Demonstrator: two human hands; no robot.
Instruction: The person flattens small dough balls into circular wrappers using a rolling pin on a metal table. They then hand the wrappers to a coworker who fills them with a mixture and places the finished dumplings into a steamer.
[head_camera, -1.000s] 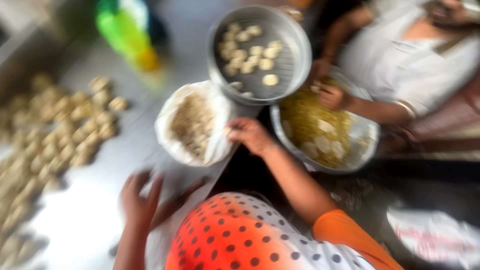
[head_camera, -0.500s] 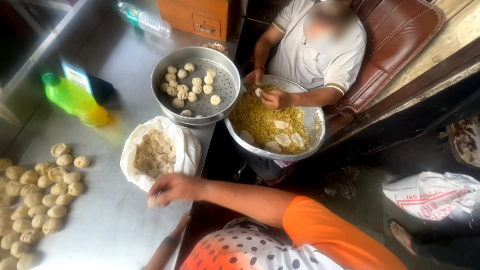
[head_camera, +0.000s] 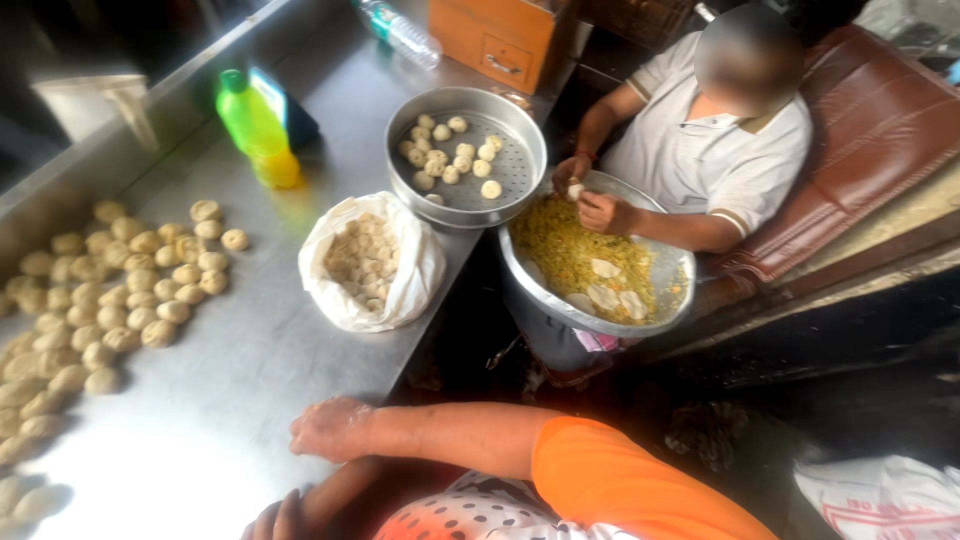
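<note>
Right hand (head_camera: 325, 430) rests loosely closed on steel table (head_camera: 250, 370); dough balls (head_camera: 120, 300) left; white bag (head_camera: 372, 262) ahead.

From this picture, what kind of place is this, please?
Probably a small food-preparation workspace, perhaps a street-food kitchen. Rows of dough balls lie on a steel counter, a perforated steamer tray holds filled dumplings, and a seated person shapes one over a large bowl of yellow filling.

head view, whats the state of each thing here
right hand: empty, resting on the steel table edge
left hand: low at the frame edge, grip unclear
white bag: open, dough pieces inside
steamer tray: partly filled
filling bowl: part full
green bottle: upright, capped
</note>
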